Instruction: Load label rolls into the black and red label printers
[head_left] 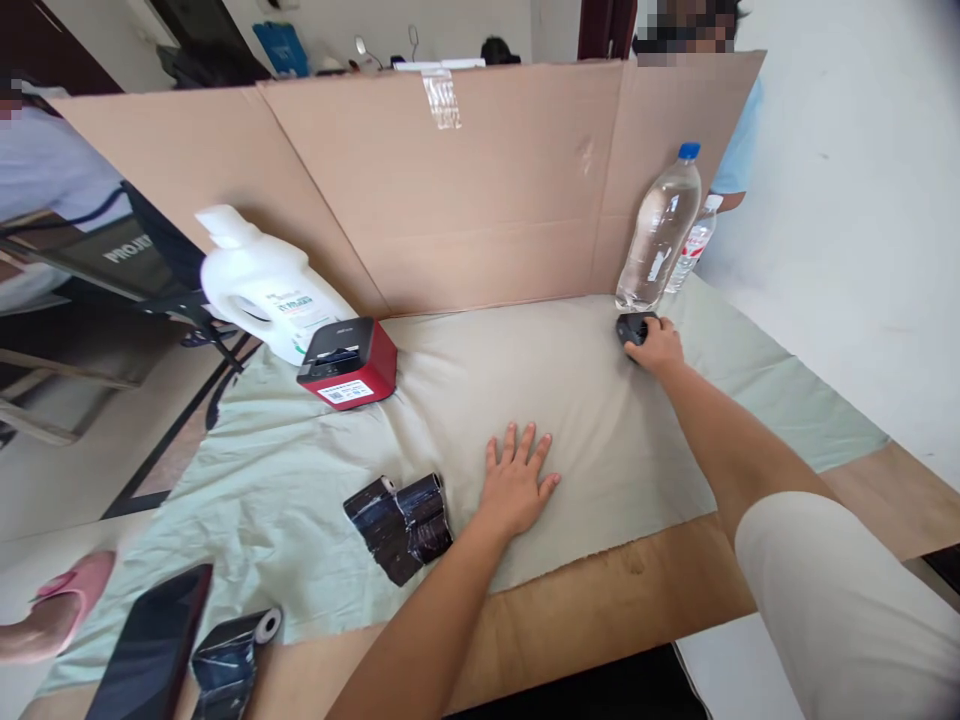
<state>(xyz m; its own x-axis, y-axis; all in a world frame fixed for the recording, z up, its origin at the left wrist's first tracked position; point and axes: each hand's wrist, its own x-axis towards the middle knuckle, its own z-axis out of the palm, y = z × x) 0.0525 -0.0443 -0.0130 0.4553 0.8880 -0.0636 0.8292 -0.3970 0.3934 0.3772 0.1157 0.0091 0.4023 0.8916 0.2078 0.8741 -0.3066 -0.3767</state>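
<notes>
Closest to us, at the lower left edge of the surface [645, 575], lie a dark phone [154, 645] and a roll wrapped in dark film [232, 645]. Just beyond them, two more dark wrapped rolls [401, 525] sit side by side on the pale green cloth [292, 500].

Our left hand [517, 485] rests flat on the cloth just right of those rolls, palm down, fingers spread and holding nothing. That arm reaches in straight from below.

Our right arm stretches well forward and to the right, nearly straight. Our right hand [658, 348] cups over a small black object [634, 327] at the foot of a clear water bottle [660, 235]; its fingers curl around the object, which sits on the cloth and is not lifted. We judge the grasp only just begun.

Farther left stand a red and black box-shaped device [349, 365] and a white detergent jug [262, 285]. A cardboard wall [465, 190] closes the back, with other people partly visible beyond.
</notes>
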